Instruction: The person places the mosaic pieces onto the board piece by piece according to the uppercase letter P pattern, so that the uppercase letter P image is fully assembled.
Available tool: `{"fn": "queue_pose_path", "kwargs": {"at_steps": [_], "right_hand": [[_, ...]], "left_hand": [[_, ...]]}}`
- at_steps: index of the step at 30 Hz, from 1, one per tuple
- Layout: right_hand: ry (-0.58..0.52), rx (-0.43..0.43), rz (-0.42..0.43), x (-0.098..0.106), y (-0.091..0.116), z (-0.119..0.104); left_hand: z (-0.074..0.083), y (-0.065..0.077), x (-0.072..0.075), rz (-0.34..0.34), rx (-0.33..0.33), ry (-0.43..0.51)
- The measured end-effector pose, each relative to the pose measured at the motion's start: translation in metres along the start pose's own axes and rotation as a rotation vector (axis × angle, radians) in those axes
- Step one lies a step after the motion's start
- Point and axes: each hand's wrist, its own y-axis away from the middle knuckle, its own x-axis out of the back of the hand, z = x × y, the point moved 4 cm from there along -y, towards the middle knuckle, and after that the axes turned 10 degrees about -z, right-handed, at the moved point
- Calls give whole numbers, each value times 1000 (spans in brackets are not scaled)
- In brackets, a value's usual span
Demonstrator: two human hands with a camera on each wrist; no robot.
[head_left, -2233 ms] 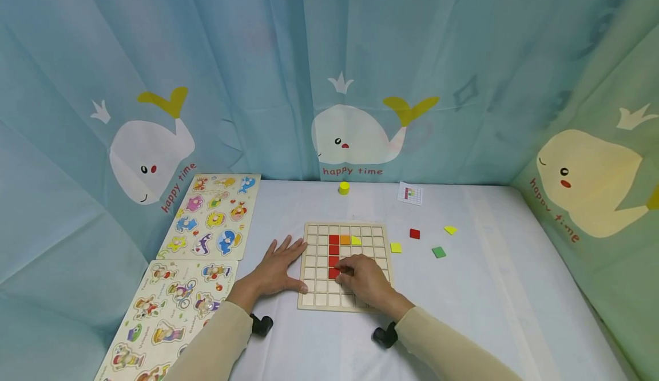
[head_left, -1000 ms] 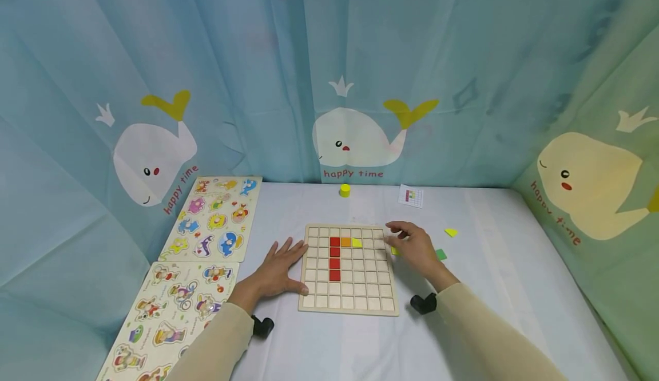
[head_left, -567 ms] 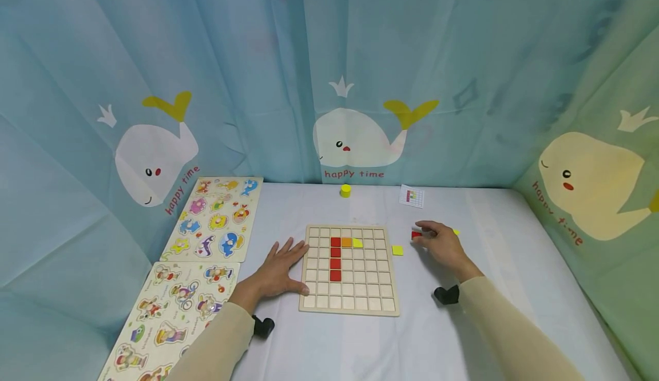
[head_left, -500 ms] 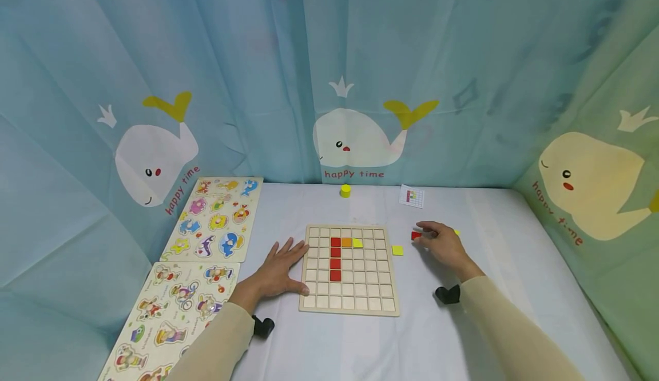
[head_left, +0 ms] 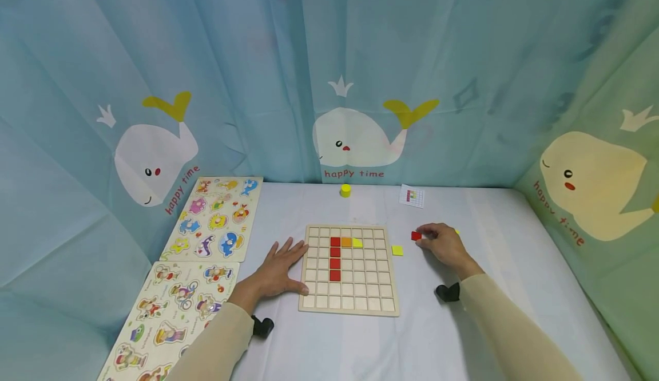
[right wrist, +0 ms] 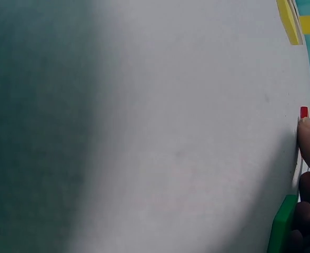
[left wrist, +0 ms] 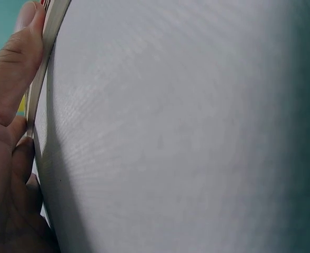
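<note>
My left hand (head_left: 274,269) lies with spread fingers against the left edge of the wooden grid board (head_left: 352,305). Its thumb rests on the board's rim, seen too in the left wrist view. On the board sit a column of red square tiles (head_left: 335,264), an orange tile (head_left: 346,242) and a yellow tile (head_left: 357,243). To the right of the board, my right hand (head_left: 447,245) pinches a loose red tile (head_left: 416,235) between thumb and fingers. A green tile (right wrist: 282,226) stands out beneath that hand in the right wrist view; the head view hides it.
One loose yellow tile (head_left: 397,250) lies just right of the board; another yellow piece (head_left: 457,233) is mostly hidden behind my right hand. Farther back are a yellow cylinder (head_left: 345,190) and a pattern card (head_left: 412,197). Two picture puzzle boards (head_left: 216,221) lie at the left.
My right hand has left the red column on the board, travelled right over the table and taken the loose red tile between its fingertips. My left hand has stayed put.
</note>
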Motion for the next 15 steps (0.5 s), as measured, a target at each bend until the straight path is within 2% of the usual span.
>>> {"fn": "queue_pose_path", "kwargs": {"at_steps": [8, 15], "right_hand": [[14, -11, 12, -1, -3, 1], [0, -3, 20, 2, -1, 0]], "left_hand": [[0, 0, 0, 5, -4, 2], [3, 3, 3, -32, -29, -19]]}}
